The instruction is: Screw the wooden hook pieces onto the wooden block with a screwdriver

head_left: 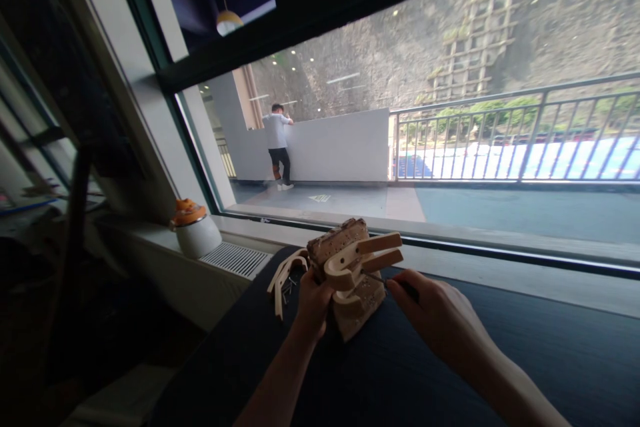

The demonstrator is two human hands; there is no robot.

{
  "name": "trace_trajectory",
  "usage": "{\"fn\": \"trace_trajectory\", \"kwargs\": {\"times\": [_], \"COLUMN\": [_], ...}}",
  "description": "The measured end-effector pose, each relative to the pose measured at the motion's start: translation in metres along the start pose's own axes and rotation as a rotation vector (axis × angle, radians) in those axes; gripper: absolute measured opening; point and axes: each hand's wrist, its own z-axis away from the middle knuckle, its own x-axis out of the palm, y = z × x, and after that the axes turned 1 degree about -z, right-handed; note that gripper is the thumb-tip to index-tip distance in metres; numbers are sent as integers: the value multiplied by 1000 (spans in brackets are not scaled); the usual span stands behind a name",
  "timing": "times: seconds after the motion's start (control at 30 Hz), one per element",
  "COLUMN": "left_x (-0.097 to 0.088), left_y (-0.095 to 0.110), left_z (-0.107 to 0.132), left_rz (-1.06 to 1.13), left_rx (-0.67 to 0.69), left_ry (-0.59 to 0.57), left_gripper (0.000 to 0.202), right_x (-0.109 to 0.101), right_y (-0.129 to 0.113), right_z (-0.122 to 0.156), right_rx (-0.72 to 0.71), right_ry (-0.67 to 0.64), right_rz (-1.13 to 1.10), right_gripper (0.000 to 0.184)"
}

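My left hand [314, 303] grips a pale U-shaped wooden piece [343, 273], its fingers closed round the left, curved side. Two straight prongs of that piece point right, and dark holes show in it. Behind and below it is a rough brown block [367, 300] with small pits, standing on the dark tabletop. My right hand [435, 307] is closed on a screwdriver [375, 277]; its thin shaft reaches left to the wooden piece, and the palm hides most of the dark handle. Whether the tip sits in a screw cannot be made out.
More curved wooden pieces [281, 283] lie left of my left hand, with several screws [287, 290] beside them on the dark table [525, 327]. A white pot with an orange top [197, 230] stands on the sill near a vent [237, 259]. Beyond the window, a person [277, 143] leans on a wall.
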Motion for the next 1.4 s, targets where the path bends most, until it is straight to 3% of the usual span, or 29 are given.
{"fn": "trace_trajectory", "kwargs": {"times": [0.1,0.2,0.47,1.03,1.23,1.4], "left_x": [1,3,0,-12,-14,-10], "left_y": [1,3,3,-4,-9,-9], "left_z": [0,1,0,-7,-9,-4], "left_rz": [-24,-20,50,137,112,118], "left_rx": [18,9,-31,-99,-130,-132], "left_ry": [6,22,26,6,3,-68], "left_gripper": [42,42,43,45,35,41], "right_x": [-1,-7,-19,-26,-26,-27], "right_y": [0,2,5,1,3,4], "right_z": [0,2,3,6,5,5], "right_rx": [58,60,-193,-446,-447,-364], "right_ry": [-12,-37,39,247,272,340], "right_rz": [3,-17,-148,-152,-201,-164], "right_gripper": [42,28,15,28,22,17]}}
